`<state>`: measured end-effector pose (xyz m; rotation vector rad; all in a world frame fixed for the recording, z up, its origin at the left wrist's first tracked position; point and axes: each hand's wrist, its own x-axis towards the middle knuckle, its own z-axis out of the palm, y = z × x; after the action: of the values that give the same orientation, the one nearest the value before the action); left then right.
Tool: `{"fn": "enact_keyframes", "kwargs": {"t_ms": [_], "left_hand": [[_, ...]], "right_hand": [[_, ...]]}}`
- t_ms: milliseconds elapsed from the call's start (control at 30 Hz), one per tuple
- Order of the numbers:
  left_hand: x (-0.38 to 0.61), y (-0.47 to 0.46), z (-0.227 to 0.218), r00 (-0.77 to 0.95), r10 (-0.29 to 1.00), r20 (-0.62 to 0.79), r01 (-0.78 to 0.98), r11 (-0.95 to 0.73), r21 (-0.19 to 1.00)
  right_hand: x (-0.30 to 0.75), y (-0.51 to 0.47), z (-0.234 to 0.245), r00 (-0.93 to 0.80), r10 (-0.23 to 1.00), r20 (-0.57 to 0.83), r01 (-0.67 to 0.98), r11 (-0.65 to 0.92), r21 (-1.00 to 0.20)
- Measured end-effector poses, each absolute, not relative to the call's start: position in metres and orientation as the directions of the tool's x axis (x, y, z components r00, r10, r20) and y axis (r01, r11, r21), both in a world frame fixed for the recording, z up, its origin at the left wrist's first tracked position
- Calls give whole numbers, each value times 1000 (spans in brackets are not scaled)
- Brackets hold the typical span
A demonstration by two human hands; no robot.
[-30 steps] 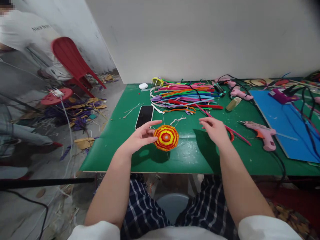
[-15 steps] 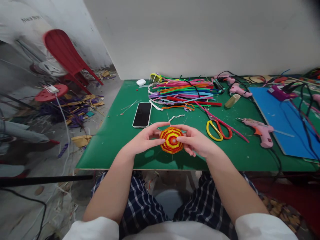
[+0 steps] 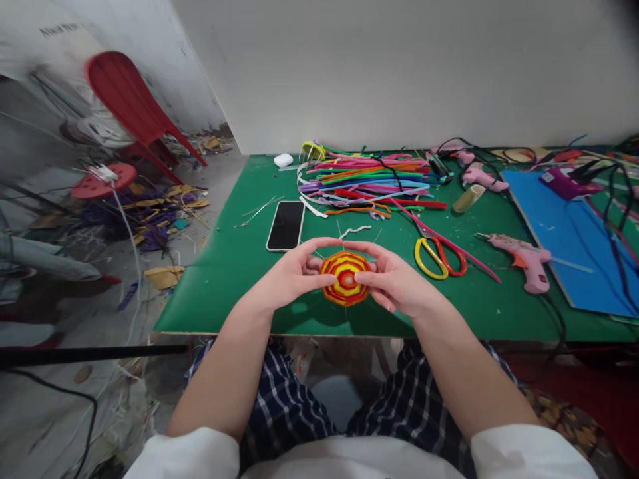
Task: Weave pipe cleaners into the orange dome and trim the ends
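A small round piece (image 3: 344, 293) with red, orange and yellow rings, seemingly wound of pipe cleaner on thin wire spokes, is held over the near part of the green table. My left hand (image 3: 304, 269) grips its left side, thumb on the face and index finger along the top. From the right, my right hand (image 3: 394, 279) holds it with the thumb close to the centre. Both index fingertips come near each other at the upper edge. A short white pipe cleaner (image 3: 357, 229) shows just beyond the fingers. Thin wires stick out around the piece.
A phone (image 3: 285, 226) lies left of my hands. Behind is a pile of coloured pipe cleaners (image 3: 369, 179). To the right are scissors (image 3: 439, 256), a pink glue gun (image 3: 529, 259) and a blue board (image 3: 564, 226). A red chair (image 3: 120, 100) stands at far left.
The view has shifted slightly. Both hands keep hold of the ringed piece, and the right index finger now reaches a little farther left along its top edge.
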<state>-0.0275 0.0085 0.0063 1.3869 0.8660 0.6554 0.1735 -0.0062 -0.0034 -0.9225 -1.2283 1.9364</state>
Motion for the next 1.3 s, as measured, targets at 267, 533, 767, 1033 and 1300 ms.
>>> {"fn": "enact_keyframes", "kwargs": {"t_ms": [267,533,767,1033,1300], "left_hand": [[-23,9,7,522,841,-140,128,84,988],[-28,10,7,593,791,-153,75,134,988],[-29,10,4,601,783,-161,62,155,986],[-26,10,4,572,804,-162,73,146,987],[-33,9,8,623,770,-141,79,118,990]], "right_hand": [[170,-8,-5,-495,841,-219,-152,-332,-931],[172,-8,-5,-487,848,-207,-153,-316,-936],[171,-8,-4,-507,837,-208,-156,-326,-932],[172,-10,-2,-500,840,-212,-148,-324,-934],[174,-8,-2,-523,827,-205,-135,-318,-939]]}}
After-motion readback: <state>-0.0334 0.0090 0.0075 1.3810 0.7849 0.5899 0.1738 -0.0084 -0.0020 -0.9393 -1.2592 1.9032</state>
